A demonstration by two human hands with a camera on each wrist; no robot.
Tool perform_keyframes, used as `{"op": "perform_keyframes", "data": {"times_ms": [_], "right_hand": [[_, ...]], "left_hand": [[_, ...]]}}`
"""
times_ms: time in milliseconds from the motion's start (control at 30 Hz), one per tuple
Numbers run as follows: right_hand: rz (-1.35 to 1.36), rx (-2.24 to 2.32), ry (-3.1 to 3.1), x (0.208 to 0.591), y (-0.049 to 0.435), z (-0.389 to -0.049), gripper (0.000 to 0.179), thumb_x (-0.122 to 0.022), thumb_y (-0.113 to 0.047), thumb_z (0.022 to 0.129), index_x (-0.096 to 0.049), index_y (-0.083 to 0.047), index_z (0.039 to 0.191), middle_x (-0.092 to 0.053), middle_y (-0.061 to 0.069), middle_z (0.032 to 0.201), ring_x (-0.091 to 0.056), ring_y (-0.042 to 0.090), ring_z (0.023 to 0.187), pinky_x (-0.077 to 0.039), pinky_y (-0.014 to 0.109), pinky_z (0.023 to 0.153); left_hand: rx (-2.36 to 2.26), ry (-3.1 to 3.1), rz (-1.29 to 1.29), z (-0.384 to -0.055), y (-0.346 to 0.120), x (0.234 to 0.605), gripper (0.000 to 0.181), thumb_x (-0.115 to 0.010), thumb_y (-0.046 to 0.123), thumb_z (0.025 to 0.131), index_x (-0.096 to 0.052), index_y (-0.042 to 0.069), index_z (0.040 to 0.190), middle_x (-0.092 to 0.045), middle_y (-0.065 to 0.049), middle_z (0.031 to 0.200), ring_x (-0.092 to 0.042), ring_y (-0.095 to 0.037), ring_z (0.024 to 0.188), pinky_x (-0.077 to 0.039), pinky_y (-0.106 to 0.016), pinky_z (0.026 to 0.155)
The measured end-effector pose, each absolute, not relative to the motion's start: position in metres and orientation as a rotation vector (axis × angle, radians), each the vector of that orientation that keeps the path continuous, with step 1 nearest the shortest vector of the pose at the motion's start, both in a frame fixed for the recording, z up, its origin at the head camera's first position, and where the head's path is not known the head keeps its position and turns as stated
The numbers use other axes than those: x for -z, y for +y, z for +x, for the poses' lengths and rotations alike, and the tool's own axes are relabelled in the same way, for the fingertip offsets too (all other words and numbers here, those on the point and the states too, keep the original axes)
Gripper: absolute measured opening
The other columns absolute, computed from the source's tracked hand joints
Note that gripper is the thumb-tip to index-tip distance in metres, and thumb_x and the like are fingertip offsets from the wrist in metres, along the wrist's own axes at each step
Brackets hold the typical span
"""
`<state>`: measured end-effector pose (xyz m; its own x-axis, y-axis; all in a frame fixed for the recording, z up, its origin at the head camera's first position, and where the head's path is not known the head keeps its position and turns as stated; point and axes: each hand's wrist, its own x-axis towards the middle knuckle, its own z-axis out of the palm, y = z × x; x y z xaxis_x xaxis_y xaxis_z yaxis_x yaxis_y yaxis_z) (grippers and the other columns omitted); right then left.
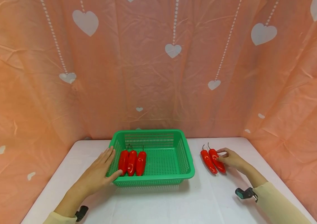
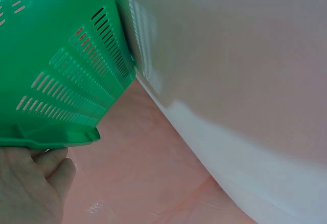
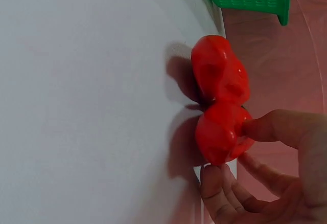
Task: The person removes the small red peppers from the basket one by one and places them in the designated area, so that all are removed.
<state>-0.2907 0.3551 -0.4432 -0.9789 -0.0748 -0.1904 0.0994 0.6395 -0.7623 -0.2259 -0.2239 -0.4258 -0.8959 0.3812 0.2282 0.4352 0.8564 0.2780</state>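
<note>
A green plastic basket [image 1: 164, 178] stands on the table, with three red chili peppers side by side in its left part, among them the middle chili pepper [image 1: 132, 162]. My left hand [image 1: 96, 174] rests on the basket's left rim, fingers stretched along it and thumb over the front corner. To the basket's right, two more red chili peppers lie together on the tabletop. My right hand [image 1: 232, 160] pinches the right-hand chili pepper [image 3: 219, 134], thumb on top and fingers at its far side. The other chili pepper [image 3: 217, 68] lies against it.
The table wears a white cloth [image 1: 158, 205]. Behind and at both sides hangs an orange curtain [image 1: 147, 77] with white hearts. Each wrist carries a small black camera mount, such as the right mount [image 1: 245, 193].
</note>
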Motion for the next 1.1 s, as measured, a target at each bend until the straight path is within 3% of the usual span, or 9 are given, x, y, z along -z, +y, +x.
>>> {"op": "perform_keyframes", "data": {"times_ms": [500, 1100], "right_hand": [[-0.011, 1.355, 2.578, 0.447, 0.356, -0.287, 0.054, -0.065, -0.013, 0.106, -0.042, 0.011, 0.148, -0.061, 0.032, 0.128, -0.067, 0.022, 0.093, -0.066, 0.035, 0.083], [-0.044, 1.363, 2.632, 0.444, 0.365, -0.285, 0.052, -0.062, -0.017, 0.109, -0.044, 0.013, 0.146, -0.065, 0.027, 0.119, -0.07, 0.024, 0.09, -0.067, 0.037, 0.081]], "left_hand": [[0.495, -2.859, -0.635, -0.225, -0.224, 0.427, 0.092, -0.063, 0.056, 0.104, -0.033, -0.007, 0.165, -0.023, -0.023, 0.176, -0.021, -0.048, 0.161, -0.029, -0.064, 0.127], [0.493, -2.848, -0.635, -0.224, -0.223, 0.426, 0.092, -0.063, 0.056, 0.104, -0.033, -0.006, 0.165, -0.024, -0.023, 0.176, -0.021, -0.047, 0.162, -0.029, -0.064, 0.127]]}}
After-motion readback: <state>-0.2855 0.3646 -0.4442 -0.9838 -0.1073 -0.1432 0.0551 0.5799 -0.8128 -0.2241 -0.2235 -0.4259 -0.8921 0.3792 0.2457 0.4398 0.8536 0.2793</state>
